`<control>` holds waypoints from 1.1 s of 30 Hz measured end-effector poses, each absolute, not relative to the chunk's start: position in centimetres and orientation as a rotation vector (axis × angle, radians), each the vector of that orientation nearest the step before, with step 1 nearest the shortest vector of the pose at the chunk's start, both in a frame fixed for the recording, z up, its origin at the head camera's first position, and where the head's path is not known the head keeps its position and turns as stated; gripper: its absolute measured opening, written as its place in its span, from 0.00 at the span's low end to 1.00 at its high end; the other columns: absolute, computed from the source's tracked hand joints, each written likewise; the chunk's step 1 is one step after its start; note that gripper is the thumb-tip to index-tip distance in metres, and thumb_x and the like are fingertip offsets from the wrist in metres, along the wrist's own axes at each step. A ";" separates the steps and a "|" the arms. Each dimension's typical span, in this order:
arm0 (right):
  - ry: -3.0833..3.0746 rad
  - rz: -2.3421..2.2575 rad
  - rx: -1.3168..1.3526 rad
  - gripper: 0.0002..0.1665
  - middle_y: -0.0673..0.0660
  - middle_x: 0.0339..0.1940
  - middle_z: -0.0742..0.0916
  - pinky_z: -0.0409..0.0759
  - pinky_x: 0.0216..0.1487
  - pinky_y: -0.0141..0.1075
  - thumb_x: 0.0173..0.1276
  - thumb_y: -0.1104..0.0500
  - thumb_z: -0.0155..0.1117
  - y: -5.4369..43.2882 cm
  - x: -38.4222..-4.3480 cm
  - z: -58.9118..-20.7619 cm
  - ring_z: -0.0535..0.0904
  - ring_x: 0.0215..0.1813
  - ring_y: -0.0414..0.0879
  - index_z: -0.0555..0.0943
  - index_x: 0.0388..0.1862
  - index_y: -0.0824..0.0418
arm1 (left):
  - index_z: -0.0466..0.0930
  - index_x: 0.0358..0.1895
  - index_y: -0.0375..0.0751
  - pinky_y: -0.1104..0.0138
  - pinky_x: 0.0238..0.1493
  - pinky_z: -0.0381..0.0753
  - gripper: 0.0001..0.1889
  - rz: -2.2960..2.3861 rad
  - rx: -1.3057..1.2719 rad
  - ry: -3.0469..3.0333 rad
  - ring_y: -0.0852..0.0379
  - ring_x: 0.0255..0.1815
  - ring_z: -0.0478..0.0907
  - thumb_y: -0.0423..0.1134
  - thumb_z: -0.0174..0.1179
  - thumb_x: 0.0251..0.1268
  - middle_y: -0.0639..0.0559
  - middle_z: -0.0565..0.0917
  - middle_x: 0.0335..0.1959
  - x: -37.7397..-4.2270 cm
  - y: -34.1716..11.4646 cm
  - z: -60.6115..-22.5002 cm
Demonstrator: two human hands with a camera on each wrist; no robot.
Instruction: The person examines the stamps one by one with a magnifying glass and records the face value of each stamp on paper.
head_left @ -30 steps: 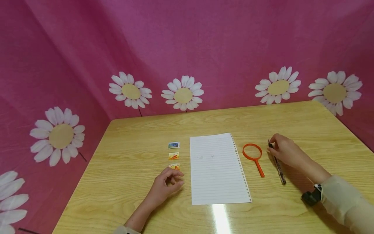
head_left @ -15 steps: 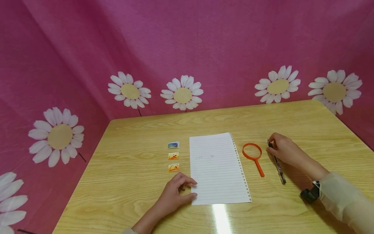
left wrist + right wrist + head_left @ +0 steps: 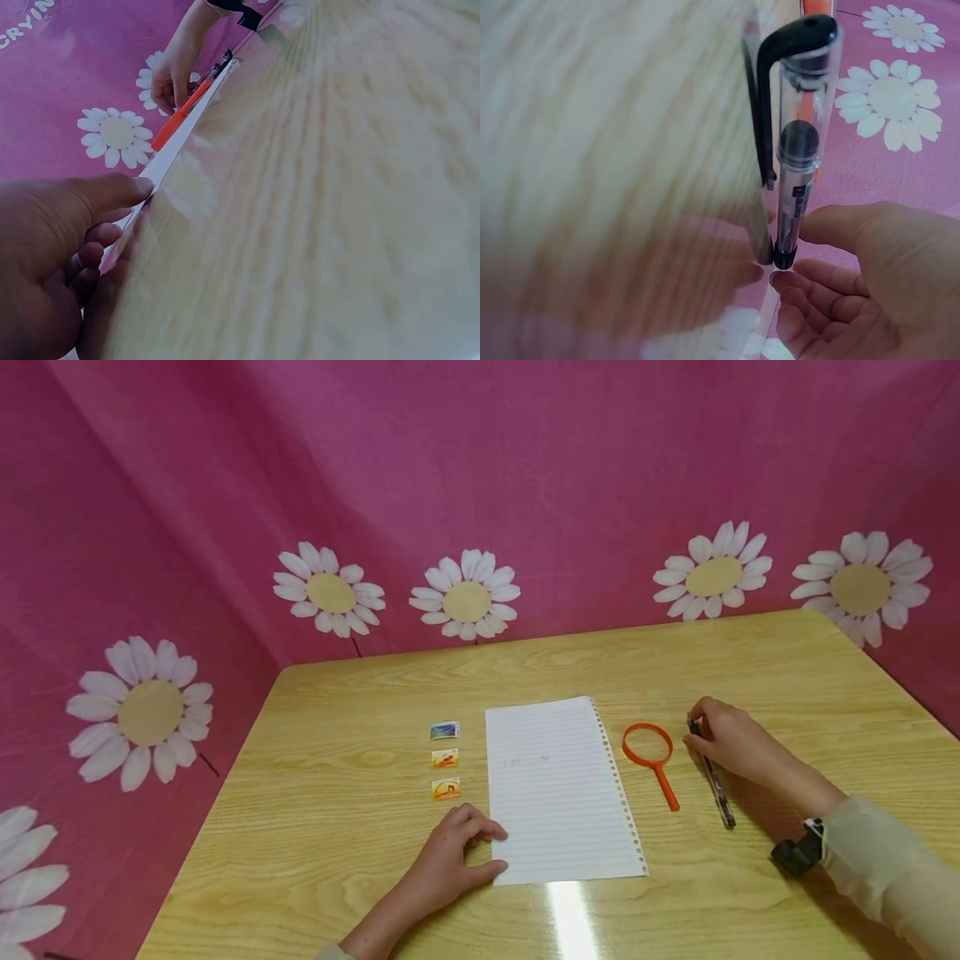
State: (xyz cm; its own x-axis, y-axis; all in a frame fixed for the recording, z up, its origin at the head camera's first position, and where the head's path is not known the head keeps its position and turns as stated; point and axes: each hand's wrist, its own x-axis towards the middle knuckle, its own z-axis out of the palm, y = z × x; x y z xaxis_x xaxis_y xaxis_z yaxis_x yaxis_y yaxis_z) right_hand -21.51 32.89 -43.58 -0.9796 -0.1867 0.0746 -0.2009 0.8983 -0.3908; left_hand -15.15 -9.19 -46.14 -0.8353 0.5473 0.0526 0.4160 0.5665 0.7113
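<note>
My left hand (image 3: 453, 856) rests at the lower left edge of a lined sheet of paper (image 3: 562, 818), thumb and forefinger tips on its margin. The sheet bears some faint handwritten figures and has punched holes down its right side. In the left wrist view, the thumb (image 3: 120, 191) reaches the paper's edge. Farther right, my right hand (image 3: 738, 743) pinches the far end of a pen (image 3: 718, 789) lying lengthwise on the table. The right wrist view shows the pen's clear cap and black clip (image 3: 765, 112), with thumb and fingers around its far end.
An orange-red magnifying glass (image 3: 666, 787) lies between paper and pen. Left of the paper, three small stamps form a column: a blue one (image 3: 445, 731) and two yellow ones, the middle (image 3: 445, 759) and the nearest (image 3: 446, 789). A pink daisy-print cloth (image 3: 570, 510) hangs behind the wooden table (image 3: 337, 752).
My left hand has moved right and toward me, off the nearest stamp and onto the paper's edge. The right hand has stayed at the pen's far end.
</note>
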 end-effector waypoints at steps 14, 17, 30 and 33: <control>-2.968 0.580 0.414 0.13 0.62 0.25 0.81 0.70 0.24 0.35 0.66 0.68 0.62 32.6 -21.6 -43.6 0.75 0.24 0.45 0.68 0.42 0.73 | 0.83 0.44 0.51 0.72 0.45 0.69 0.12 1.131 0.824 2.625 0.65 0.41 0.66 0.47 0.69 0.60 0.60 0.75 0.40 -15.2 -9.3 -46.3; -2.921 0.580 0.450 0.16 0.58 0.20 0.79 0.65 0.21 0.32 0.65 0.70 0.61 32.7 -21.4 -43.7 0.70 0.19 0.41 0.64 0.44 0.71 | 0.83 0.44 0.51 0.72 0.44 0.69 0.12 1.128 0.824 2.623 0.65 0.40 0.66 0.47 0.68 0.60 0.60 0.75 0.40 -15.3 -9.4 -46.4; -2.822 0.498 0.520 0.07 0.62 0.30 0.81 0.76 0.31 0.44 0.63 0.74 0.60 32.7 -21.2 -43.4 0.76 0.32 0.52 0.79 0.38 0.66 | 0.83 0.45 0.50 0.72 0.45 0.68 0.11 1.135 0.838 2.613 0.65 0.40 0.65 0.46 0.68 0.60 0.60 0.75 0.40 -15.3 -9.5 -46.5; -2.813 0.484 0.581 0.11 0.62 0.33 0.82 0.79 0.35 0.47 0.60 0.77 0.59 33.2 -21.0 -43.3 0.79 0.35 0.53 0.79 0.39 0.67 | 0.83 0.45 0.50 0.72 0.45 0.68 0.12 1.137 0.842 2.611 0.65 0.40 0.65 0.46 0.68 0.61 0.60 0.75 0.40 -15.3 -9.5 -46.4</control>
State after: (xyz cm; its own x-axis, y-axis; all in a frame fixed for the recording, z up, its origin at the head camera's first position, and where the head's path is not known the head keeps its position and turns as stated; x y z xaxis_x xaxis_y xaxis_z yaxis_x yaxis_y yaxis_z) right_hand -20.98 33.23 -43.28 -0.8953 -0.3425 0.2847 -0.4180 0.8669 -0.2717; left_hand -15.27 -9.53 -46.44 -0.8256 0.5605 0.0653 0.4296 0.5492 0.7168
